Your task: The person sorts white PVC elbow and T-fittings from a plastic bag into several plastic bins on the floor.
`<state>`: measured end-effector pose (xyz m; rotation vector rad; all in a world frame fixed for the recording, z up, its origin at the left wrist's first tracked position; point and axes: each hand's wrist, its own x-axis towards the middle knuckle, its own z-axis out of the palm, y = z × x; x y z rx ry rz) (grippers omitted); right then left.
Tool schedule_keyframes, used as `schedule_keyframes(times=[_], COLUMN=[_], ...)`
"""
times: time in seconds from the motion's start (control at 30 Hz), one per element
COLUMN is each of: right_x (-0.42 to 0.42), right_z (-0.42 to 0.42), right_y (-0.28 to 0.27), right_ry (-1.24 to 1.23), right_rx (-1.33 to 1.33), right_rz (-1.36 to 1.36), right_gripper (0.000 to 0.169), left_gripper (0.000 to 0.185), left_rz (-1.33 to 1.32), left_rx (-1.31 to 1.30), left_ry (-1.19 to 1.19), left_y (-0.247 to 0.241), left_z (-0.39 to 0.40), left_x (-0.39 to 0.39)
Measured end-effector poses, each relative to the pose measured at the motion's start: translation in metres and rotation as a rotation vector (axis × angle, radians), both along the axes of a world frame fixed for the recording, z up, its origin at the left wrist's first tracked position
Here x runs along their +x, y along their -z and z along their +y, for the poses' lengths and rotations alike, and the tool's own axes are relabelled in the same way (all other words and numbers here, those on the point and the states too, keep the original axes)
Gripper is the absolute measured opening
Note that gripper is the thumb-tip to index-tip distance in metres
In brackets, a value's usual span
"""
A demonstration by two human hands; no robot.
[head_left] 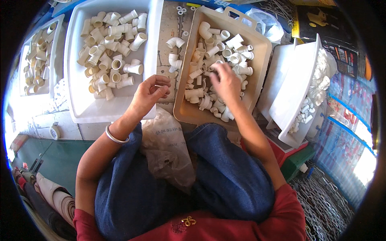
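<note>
My left hand [154, 89] hovers by the right edge of a white plastic tub [150, 63], its fingers loosely curled and nothing visible in them. In that tub lies a heap of white PVC pipe fittings, with tee fittings [133, 67] among them. Over a tan plastic bin [257, 64], my right hand [226, 81] reaches down into mixed PVC fittings; motion blurs its fingers, and whether they grip a piece cannot be made out. Between the two containers lie an elbow fitting [175, 42] and a trap-like bent fitting [175, 61].
A smaller tray of fittings [37, 60] stands far left. Tilted white bins [294, 87] holding small fittings are at the right, above metal chains [325, 205]. A translucent plastic bag [166, 144] lies between my knees. Several white rings [181, 11] rest at the back.
</note>
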<state>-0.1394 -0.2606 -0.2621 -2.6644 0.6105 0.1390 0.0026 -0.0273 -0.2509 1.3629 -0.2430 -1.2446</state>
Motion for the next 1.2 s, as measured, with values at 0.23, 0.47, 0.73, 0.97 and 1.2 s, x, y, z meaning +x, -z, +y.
schedule_keyframes(times=[0.23,0.47,0.73,0.97,1.2], right_x=[-0.01,0.023,-0.016,-0.01,-0.019], right_z=[0.038,0.038,-0.033,-0.04,-0.063], right_y=[-0.024,-0.086,-0.017,-0.011,-0.008], right_ry=[-0.192,0.069,-0.01,0.07,0.428], right_rx=[0.062,0.839,-0.349,-0.341,-0.229], right_rz=[0.118,-0.174,0.228,0.288,0.145], right_gripper=[0.029,0.025,0.047,0.045,0.025], left_gripper=[0.03,0.044,0.045,0.044,0.043], left_rz=[-0.235,-0.398,0.047,0.083,0.095], left_rx=[-0.013,-0.075,-0.121,-0.046,-0.035], left_ry=[0.193,0.278,-0.775,-0.688,-0.595], left_y=[-0.016,-0.04,0.008,0.008,0.007], left_z=[-0.004,-0.017,0.024,0.029,0.028], left_x=[-0.008,-0.014,0.076,0.067,0.055])
